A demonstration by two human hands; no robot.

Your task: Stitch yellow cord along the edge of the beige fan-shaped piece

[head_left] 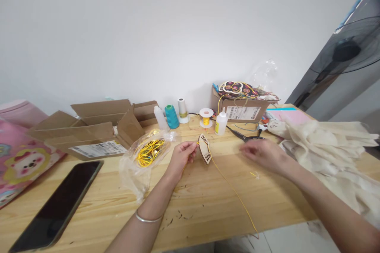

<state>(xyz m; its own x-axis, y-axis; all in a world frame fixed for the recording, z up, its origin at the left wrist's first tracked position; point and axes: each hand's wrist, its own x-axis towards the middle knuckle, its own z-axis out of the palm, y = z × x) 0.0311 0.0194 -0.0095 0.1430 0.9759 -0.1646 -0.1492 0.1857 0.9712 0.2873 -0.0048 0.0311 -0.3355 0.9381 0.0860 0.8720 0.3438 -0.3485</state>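
My left hand (181, 156) is closed in a pinch on a small fan-shaped wooden piece (204, 148), held just above the wooden table (208, 201). A yellow cord (234, 191) runs from that piece across the table toward the front edge. My right hand (263, 153) hovers low over the table to the right, blurred by motion, close to black scissors (246, 137). A clear plastic bag (145, 154) with coiled yellow cord lies just left of my left hand.
A dark phone (59, 203) lies at front left. Open cardboard boxes (97, 130) sit at back left. Thread spools (172, 116), a yellow cord reel (206, 118), a glue bottle (221, 122) and a filled box (243, 106) line the wall. Cream fabric (332, 146) covers the right side.
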